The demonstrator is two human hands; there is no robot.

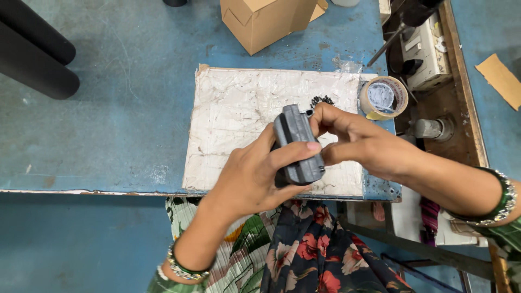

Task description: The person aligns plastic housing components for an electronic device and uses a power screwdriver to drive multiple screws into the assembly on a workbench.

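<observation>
Both hands (304,157) gripping 1 grey block (297,144) above white pad (239,119) on scuffed blue table (108,125)

Green beaded bangles on both wrists; green sleeve edges; floral garment, red flowers on dark cloth.

The grey block (297,144) is a rectangular, matte, dark grey part with rounded corners and a raised strip running along its length. It is held up above the white pad (244,119) on the blue desk (108,119), tilted slightly with its long axis running away from the viewer. Its lower end is hidden behind fingers.
</observation>
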